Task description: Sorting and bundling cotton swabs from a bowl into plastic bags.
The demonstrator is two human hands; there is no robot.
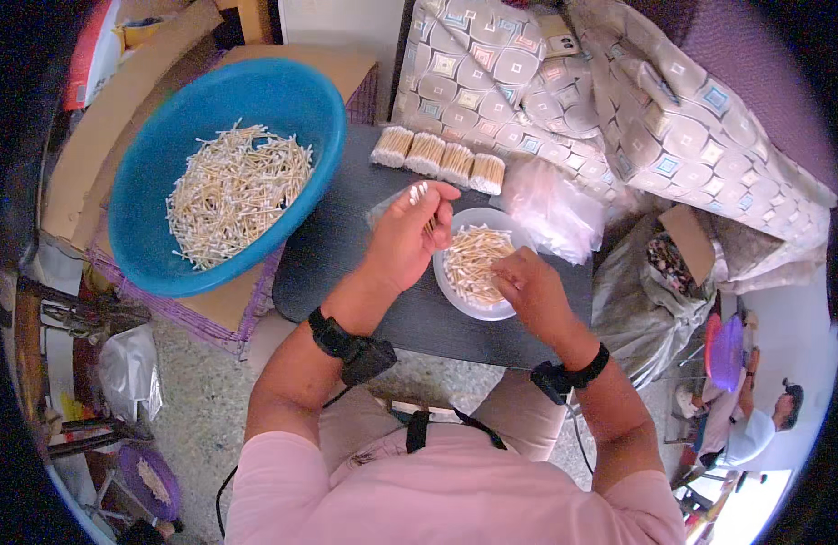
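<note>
My left hand (pixel 402 238) is closed round a small bunch of cotton swabs (pixel 419 193), whose white tips stick out above the fingers. It is held left of a translucent white bowl (pixel 444 292) on the dark table. Loose cotton swabs (pixel 473 259) with pale sticks fill the bowl. At the bowl's right side, my right hand (pixel 530 289) reaches over the rim with curled fingers touching the swabs. Whatever its fingertips pinch is hidden. Beyond the bowl, several packed bundles of cotton swabs (pixel 426 153) stand in a row.
A large blue basin (pixel 319 100) heaped with loose swabs tilts on cardboard at the left. Clear plastic bags (pixel 555 209) lie right of the bundles. Patterned fabric (pixel 491 64) covers things behind the dark table (pixel 364 173). Another person (pixel 755 431) sits far right.
</note>
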